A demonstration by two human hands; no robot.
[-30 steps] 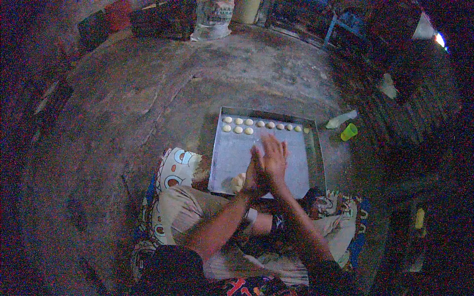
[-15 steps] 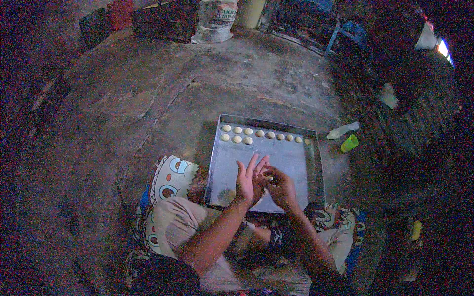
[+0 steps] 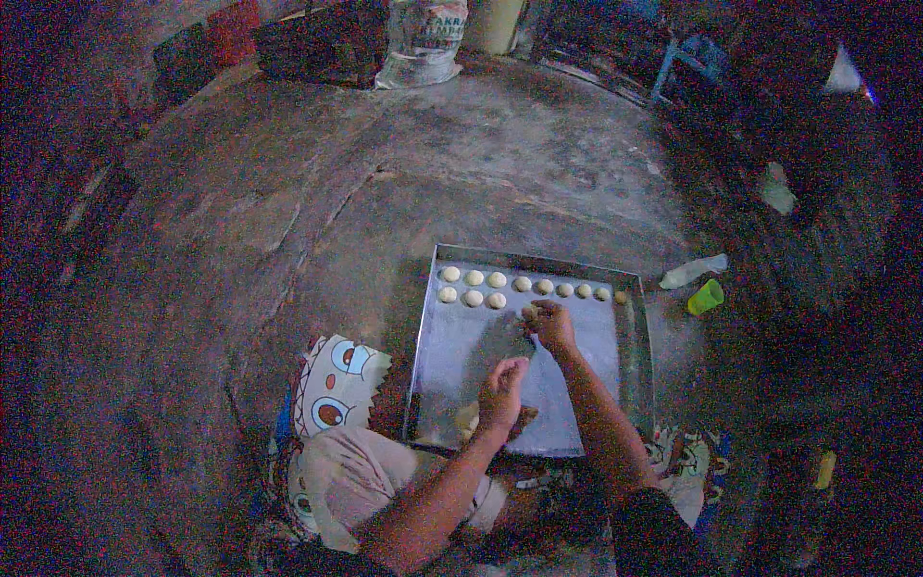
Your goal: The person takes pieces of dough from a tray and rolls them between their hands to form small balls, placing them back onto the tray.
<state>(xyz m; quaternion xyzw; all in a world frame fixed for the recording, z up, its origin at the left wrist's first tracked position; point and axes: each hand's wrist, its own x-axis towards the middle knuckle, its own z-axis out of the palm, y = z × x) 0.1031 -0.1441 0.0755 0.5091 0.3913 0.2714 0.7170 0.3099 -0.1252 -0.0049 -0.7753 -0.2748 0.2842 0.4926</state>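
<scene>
A metal baking tray (image 3: 602, 370) holds several pale round dough pieces (image 3: 474, 279) in rows along its far part. My right hand (image 3: 549, 327) reaches into the tray just below the rows, fingers pinched on a small dough piece (image 3: 529, 313). Lower and to the left, my left hand (image 3: 501, 392) is raised over the tray's near part, palm turned inward, fingers loosely extended with nothing seen in them. A larger dough lump (image 3: 468, 419) lies partly hidden behind that hand and wrist.
Right of the tray lie a pale bag (image 3: 692, 271) and a green cup (image 3: 705, 296) on the concrete floor (image 3: 288, 192). A cartoon-printed cushion (image 3: 341, 389) is under my legs. A white sack (image 3: 415, 53), dark bins and a blue frame (image 3: 673, 67) stand at the back.
My hands, earlier pressed together, have separated. The right one moved forward toward the rows with a dough piece. The tray appears lower in the picture.
</scene>
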